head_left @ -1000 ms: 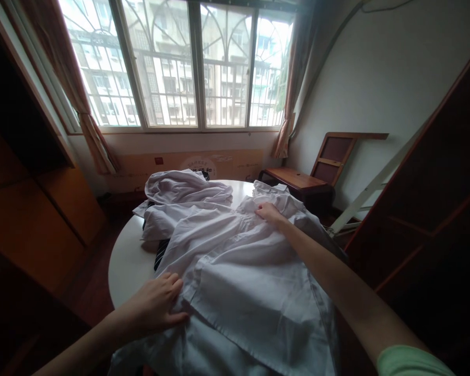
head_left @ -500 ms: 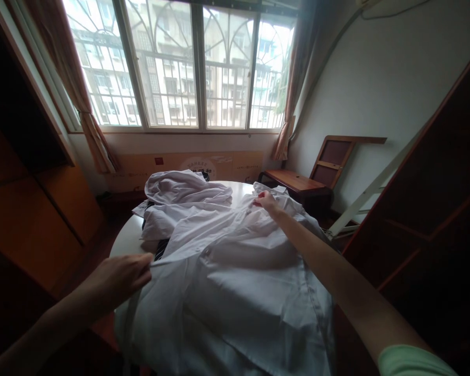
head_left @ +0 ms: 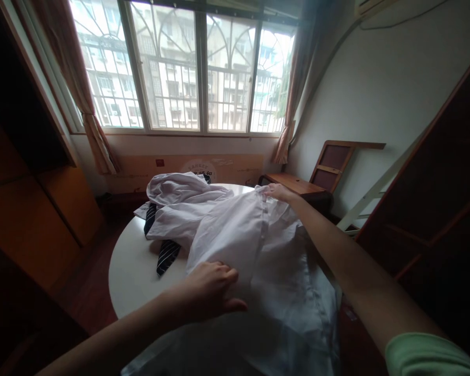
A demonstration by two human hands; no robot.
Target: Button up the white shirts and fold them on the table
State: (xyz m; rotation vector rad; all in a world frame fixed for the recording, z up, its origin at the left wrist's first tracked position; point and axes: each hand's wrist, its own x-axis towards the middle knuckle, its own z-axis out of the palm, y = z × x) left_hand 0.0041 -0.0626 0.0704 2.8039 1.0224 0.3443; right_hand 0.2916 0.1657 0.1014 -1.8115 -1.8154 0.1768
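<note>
**Both hands on a white shirt**

The white shirt (head_left: 254,250) lies across the round white table (head_left: 133,271) — one side folded over; the left hand (head_left: 209,287) grips its near fold, fingers curled; the right hand (head_left: 278,192) pinches the collar end; a striped tie (head_left: 166,253) lies beside crumpled shirts (head_left: 180,201).

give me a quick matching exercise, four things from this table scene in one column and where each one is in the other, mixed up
Things:
1. left hand
2. right hand
3. striped tie
4. crumpled white garments

Places:
A. far side of the round table, heaped
B. far end of the white shirt
C. near part of the shirt, folded over
D. partly under the heap, on the tabletop

Pairs: 1-C, 2-B, 3-D, 4-A
</note>
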